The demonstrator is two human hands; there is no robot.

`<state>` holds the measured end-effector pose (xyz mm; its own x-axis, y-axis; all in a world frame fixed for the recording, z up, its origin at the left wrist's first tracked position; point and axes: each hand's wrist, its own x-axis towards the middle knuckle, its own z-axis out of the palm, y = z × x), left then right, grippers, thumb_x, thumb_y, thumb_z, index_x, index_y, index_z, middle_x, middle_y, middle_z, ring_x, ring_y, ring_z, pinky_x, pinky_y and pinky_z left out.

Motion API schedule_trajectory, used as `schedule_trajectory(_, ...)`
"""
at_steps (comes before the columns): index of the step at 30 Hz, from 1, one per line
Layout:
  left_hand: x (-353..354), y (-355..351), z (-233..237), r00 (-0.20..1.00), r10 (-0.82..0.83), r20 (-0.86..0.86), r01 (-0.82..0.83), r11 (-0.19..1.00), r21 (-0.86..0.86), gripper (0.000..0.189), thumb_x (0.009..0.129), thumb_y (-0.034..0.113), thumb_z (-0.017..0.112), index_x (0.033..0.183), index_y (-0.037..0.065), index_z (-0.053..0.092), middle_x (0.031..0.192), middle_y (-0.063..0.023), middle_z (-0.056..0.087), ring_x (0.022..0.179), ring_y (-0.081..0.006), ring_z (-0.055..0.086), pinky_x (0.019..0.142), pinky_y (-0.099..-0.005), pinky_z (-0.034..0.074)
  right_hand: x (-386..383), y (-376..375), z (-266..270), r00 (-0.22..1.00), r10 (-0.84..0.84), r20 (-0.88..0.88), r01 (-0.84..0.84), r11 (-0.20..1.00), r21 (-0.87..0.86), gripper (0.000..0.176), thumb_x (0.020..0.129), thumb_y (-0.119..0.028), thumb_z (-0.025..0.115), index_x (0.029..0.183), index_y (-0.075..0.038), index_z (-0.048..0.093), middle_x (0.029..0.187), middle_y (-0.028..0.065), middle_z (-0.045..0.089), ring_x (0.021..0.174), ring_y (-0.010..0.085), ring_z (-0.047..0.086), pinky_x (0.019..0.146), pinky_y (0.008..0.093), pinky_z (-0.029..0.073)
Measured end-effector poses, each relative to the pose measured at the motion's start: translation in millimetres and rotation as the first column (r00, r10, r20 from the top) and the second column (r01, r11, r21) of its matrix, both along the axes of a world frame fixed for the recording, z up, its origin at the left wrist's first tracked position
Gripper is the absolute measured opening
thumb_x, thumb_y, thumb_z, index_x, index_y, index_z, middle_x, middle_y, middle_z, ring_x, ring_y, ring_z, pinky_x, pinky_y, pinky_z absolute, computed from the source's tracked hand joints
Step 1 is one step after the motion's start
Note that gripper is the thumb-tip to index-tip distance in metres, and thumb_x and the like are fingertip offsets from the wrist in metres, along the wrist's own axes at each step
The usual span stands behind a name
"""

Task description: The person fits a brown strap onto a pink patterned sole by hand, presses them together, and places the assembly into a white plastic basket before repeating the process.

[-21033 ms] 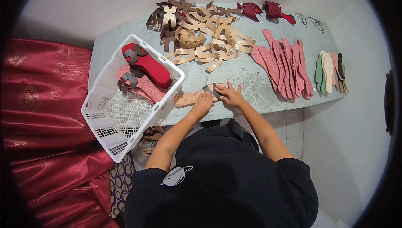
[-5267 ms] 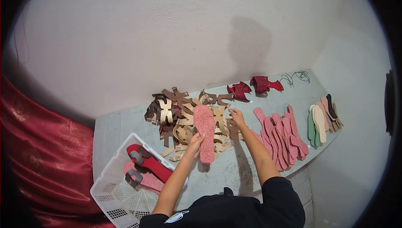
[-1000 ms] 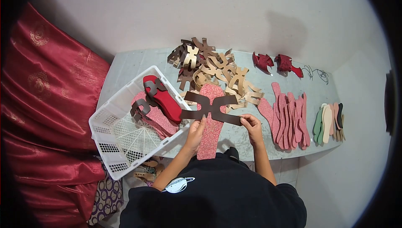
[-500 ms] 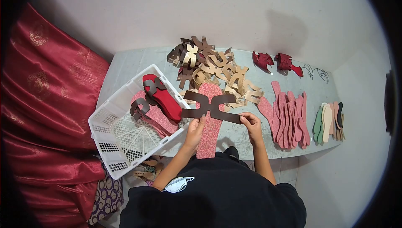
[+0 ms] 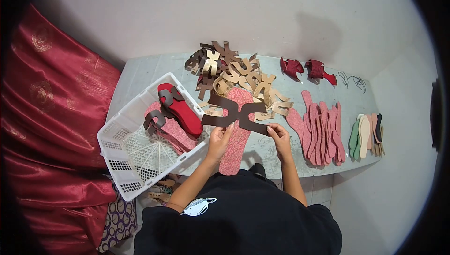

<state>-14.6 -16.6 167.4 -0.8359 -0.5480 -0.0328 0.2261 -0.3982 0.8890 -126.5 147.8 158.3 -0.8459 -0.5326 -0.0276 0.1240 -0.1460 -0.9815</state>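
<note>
A dark brown H-shaped sandal strap (image 5: 237,114) lies across a pink patterned insole (image 5: 231,153) in front of my body. My left hand (image 5: 220,142) grips the insole's left side, its thumb pressing the lower edge of the strap near the middle. At the strap's lower right end, my right hand (image 5: 280,142) pinches the tip between thumb and fingers. The fingers of my left hand are partly hidden behind the insole.
A white plastic crate (image 5: 126,159) at left holds a red sandal (image 5: 183,112) and pink soles with brown straps. Behind are piled brown and beige straps (image 5: 243,74). Pink soles (image 5: 323,133), coloured insoles (image 5: 363,135) and dark red uppers (image 5: 316,69) lie right on the grey table (image 5: 154,65).
The insole has tilted, its top leaning a little to the right and its lower end shifting left. The strap has turned slightly clockwise with it. Both hands keep their hold.
</note>
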Motion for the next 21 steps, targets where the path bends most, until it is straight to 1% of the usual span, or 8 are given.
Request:
schedule_trajectory(4, -13, -2, -6, 0.999, -0.032, 0.009, 0.032, 0.999, 0.0, 0.018, 0.085, 0.01, 0.054, 0.1, 0.0, 0.056, 0.092, -0.0012, 0.058, 0.081, -0.0024, 0.051, 0.071, -0.017, 0.039, -7, 4, -9, 0.999, -0.031, 0.004, 0.031, 0.999, 0.009, 0.015, 0.083, -0.012, 0.057, 0.093, -0.001, 0.058, 0.078, -0.0016, 0.056, 0.073, 0.0053, 0.049, 0.068, 0.02, 0.04)
schedule_trajectory(6, -18, -3, -5, 0.999, -0.031, 0.011, 0.032, 0.998, -0.056, 0.018, 0.085, 0.01, 0.055, 0.099, -0.001, 0.058, 0.089, -0.0016, 0.059, 0.077, -0.0023, 0.051, 0.069, -0.0172, 0.04, -11, 9, -16, 1.0, -0.03, -0.001, 0.03, 0.999, 0.029, 0.017, 0.083, -0.013, 0.057, 0.096, -0.001, 0.058, 0.08, -0.0015, 0.055, 0.072, 0.005, 0.048, 0.067, 0.0199, 0.04)
schedule_trajectory(11, -30, -6, -9, 0.986, -0.112, 0.121, 0.14, 0.955, -0.262, 0.016, 0.085, 0.011, 0.055, 0.093, -0.003, 0.059, 0.083, -0.0026, 0.06, 0.07, -0.0029, 0.052, 0.062, -0.0177, 0.042, -11, 21, -19, 0.982, -0.189, 0.025, 0.186, 0.979, 0.088, 0.024, 0.081, -0.013, 0.058, 0.103, -0.002, 0.056, 0.086, -0.0002, 0.054, 0.072, 0.006, 0.048, 0.066, 0.0195, 0.04)
schedule_trajectory(15, -40, -1, -12, 0.991, -0.1, 0.084, 0.122, 0.942, -0.314, 0.016, 0.085, 0.01, 0.055, 0.092, -0.004, 0.059, 0.081, -0.0025, 0.06, 0.068, -0.0024, 0.051, 0.058, -0.0171, 0.041, -10, 33, -29, 0.977, -0.211, -0.043, 0.213, 0.973, 0.083, 0.026, 0.081, -0.013, 0.059, 0.105, -0.003, 0.055, 0.087, -0.0007, 0.054, 0.073, 0.0053, 0.048, 0.066, 0.0188, 0.04)
schedule_trajectory(18, -40, 4, -12, 0.986, -0.146, 0.086, 0.165, 0.944, -0.286, 0.019, 0.085, 0.011, 0.055, 0.096, -0.004, 0.059, 0.082, -0.0011, 0.06, 0.069, -0.002, 0.051, 0.058, -0.0168, 0.041, -8, 34, -20, 0.957, -0.228, -0.18, 0.255, 0.956, 0.145, 0.036, 0.077, -0.016, 0.064, 0.109, -0.004, 0.053, 0.097, 0.0052, 0.053, 0.086, 0.0122, 0.051, 0.075, 0.0234, 0.041)
schedule_trajectory(19, -39, 5, -13, 0.979, -0.168, 0.117, 0.193, 0.949, -0.249, 0.019, 0.085, 0.011, 0.055, 0.096, -0.004, 0.059, 0.082, -0.0015, 0.06, 0.069, -0.0019, 0.051, 0.058, -0.0167, 0.041, -3, 32, -5, 0.864, -0.188, -0.467, 0.314, 0.926, 0.208, 0.043, 0.074, -0.02, 0.067, 0.111, -0.006, 0.052, 0.104, 0.0092, 0.05, 0.096, 0.0185, 0.048, 0.081, 0.0285, 0.038)
schedule_trajectory(20, -38, 6, -13, 0.971, -0.19, 0.146, 0.218, 0.953, -0.212, 0.019, 0.085, 0.011, 0.055, 0.097, -0.004, 0.059, 0.083, -0.002, 0.061, 0.069, -0.0018, 0.051, 0.058, -0.0166, 0.041, 0, 30, 8, 0.697, -0.106, -0.709, 0.386, 0.888, 0.248, 0.049, 0.07, -0.024, 0.07, 0.113, -0.009, 0.051, 0.112, 0.0132, 0.046, 0.106, 0.0247, 0.046, 0.087, 0.0336, 0.036)
schedule_trajectory(21, -37, 7, -11, 0.97, -0.192, 0.147, 0.22, 0.952, -0.211, 0.019, 0.085, 0.011, 0.055, 0.097, -0.004, 0.059, 0.083, -0.002, 0.061, 0.069, -0.0018, 0.051, 0.058, -0.0166, 0.041, -1, 29, 18, 0.698, -0.107, -0.708, 0.388, 0.888, 0.248, 0.049, 0.07, -0.024, 0.07, 0.113, -0.009, 0.051, 0.112, 0.0132, 0.046, 0.106, 0.0247, 0.046, 0.087, 0.0336, 0.036)
